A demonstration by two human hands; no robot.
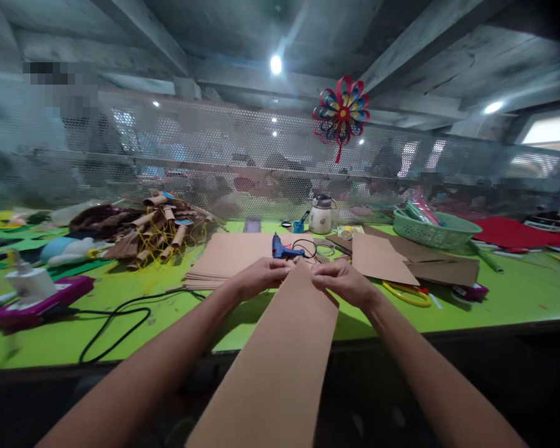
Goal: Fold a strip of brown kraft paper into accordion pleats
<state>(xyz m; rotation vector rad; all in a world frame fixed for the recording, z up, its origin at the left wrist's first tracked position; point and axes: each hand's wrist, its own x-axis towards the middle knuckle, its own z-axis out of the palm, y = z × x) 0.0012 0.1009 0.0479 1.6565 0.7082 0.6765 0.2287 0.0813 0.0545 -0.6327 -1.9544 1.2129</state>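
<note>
A long sheet of brown cardboard [280, 354] stretches from the bottom of the view up to my two hands, its far end narrowing to a folded or cut point. My left hand [264, 275] pinches the far end on its left side, and my right hand [343, 280] pinches it on the right. The fingertips of both nearly meet there. Just beyond them a blue glue gun [284, 247] rests on a stack of brown cardboard sheets [224, 255]. The underside of the held sheet is hidden.
On the green table [177, 330], a purple power strip [42, 302] and black cable lie left, with a heap of rolled brown pieces [168, 230] behind. Right are loose cardboard [382, 258], yellow-handled scissors [407, 295] and a green basket [441, 231]. A perforated metal screen [242, 143] stands behind.
</note>
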